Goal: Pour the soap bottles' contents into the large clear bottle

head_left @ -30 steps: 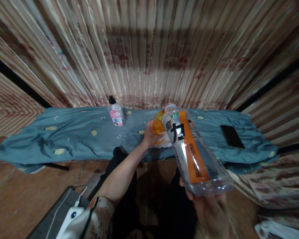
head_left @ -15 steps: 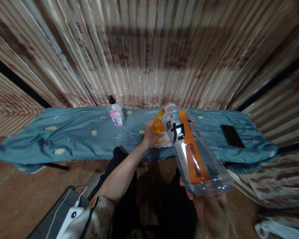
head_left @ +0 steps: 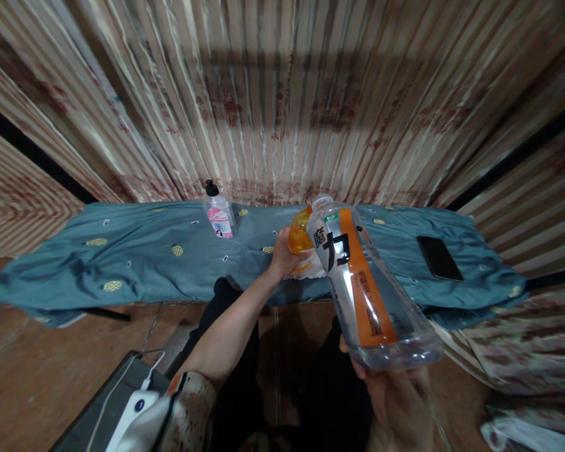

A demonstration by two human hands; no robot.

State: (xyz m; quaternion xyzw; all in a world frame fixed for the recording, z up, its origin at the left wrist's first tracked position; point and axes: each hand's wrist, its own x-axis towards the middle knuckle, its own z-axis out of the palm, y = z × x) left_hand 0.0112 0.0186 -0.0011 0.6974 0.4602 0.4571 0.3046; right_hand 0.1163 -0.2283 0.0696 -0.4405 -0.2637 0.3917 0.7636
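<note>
Gripping on both sides, as I see it from the head view, the left hand (head_left: 281,256) near the centre has its fingers closed around an orange translucent container (head_left: 300,235), while the right hand (head_left: 393,395) at five o'clock holds the base of a clear plastic bottle with an orange label (head_left: 365,282). The bottle tilts from four o'clock toward the centre, neck beside the container on the cloth-covered bench (head_left: 169,220).

My first worry is that low hold: with support only at the base, a loose wrist could let the long bottle roll or swing. Its neck might then knock the container, should my left fingers slacken. Soft, rucked cloth makes poor footing, so a knock could carry on to the pump bottle (head_left: 221,220) at nine o'clock. Any spill might run toward the black smartphone (head_left: 439,258) at three.

I cannot tell whether neck and container touch, or whether liquid is inside the bottle. The bottle covers the container's right side and part of the crumpled white material (head_left: 316,269) below. My left fingertips are hidden, most right fingers are masked by the base, and the right forearm is cut off at six.
</note>
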